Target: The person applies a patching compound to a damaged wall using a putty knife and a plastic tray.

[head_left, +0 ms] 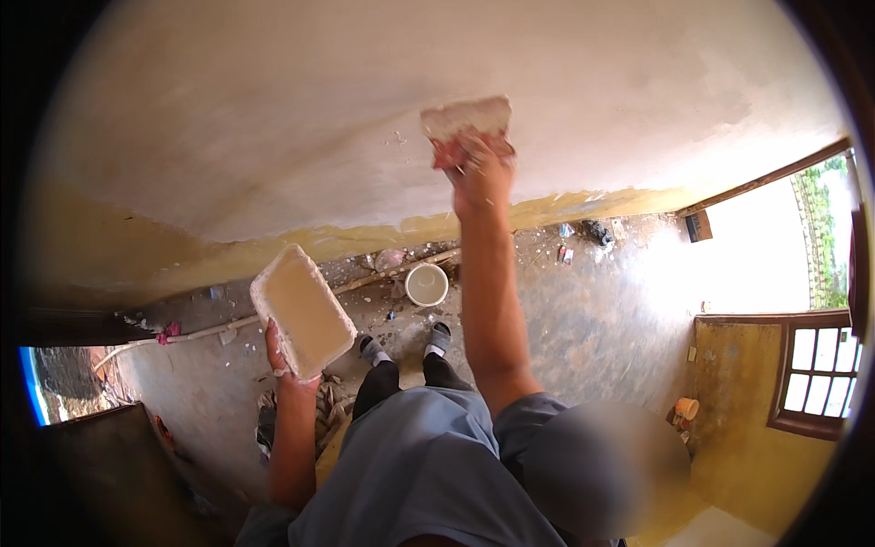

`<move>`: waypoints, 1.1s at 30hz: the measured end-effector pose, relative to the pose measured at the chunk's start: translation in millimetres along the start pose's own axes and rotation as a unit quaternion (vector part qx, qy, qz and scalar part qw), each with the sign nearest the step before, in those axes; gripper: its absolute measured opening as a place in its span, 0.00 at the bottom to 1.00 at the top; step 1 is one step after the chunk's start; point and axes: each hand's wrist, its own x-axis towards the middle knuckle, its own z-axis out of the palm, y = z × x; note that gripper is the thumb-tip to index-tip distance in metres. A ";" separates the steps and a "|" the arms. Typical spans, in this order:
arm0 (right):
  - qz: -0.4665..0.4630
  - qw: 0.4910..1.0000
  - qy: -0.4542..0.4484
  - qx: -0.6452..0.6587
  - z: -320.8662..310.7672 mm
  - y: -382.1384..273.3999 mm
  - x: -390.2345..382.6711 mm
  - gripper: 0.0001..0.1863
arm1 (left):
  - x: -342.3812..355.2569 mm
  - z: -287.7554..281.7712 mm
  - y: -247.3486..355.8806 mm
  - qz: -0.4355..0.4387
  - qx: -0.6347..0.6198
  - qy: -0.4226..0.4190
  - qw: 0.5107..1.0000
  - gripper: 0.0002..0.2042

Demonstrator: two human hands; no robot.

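A: Count what you're holding.
B: Two things. Your right hand (480,173) is reaching up, fingers clamped around one trowel (466,118), its blade lying flat against the wall (273,118).
A: And the left?
B: Your left hand (284,360) is gripping one tray (303,310) by its lower edge, fingers curling around it, tilted, well apart from the trowel.
A: Below you?
B: One bucket (427,283) is sitting by your two shoes (404,345), one pole (301,305) lying along the wall's foot.
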 end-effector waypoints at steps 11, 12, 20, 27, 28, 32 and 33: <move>-0.351 0.737 0.171 -0.551 -174.9 31.0 93.3 0.19 | -6.4 -41.0 26.0 0.022 0.024 0.042 0.999 0.30; -0.345 0.710 0.161 -0.593 -107.2 84.0 47.7 0.21 | -15.8 -51.3 31.6 0.023 0.023 0.059 0.998 0.30; -0.206 0.766 0.086 -0.603 -107.4 135.7 -32.4 0.19 | -12.6 -40.9 42.8 0.042 0.053 0.031 0.997 0.29; -0.254 0.728 0.262 -0.580 -119.9 -42.7 82.9 0.14 | 0.2 -46.3 44.0 -0.006 0.013 0.034 0.999 0.29; -0.191 0.772 0.277 -0.540 -72.5 -13.9 68.0 0.14 | -3.3 -52.1 46.3 0.003 0.011 0.045 0.999 0.29; -0.345 0.768 0.147 -0.519 5.2 126.9 -4.2 0.25 | -0.3 -54.4 51.2 0.024 0.023 0.039 0.999 0.30; -0.332 0.689 0.163 -0.623 20.6 172.9 -26.8 0.26 | 1.0 -51.0 52.1 0.032 0.034 0.041 0.998 0.30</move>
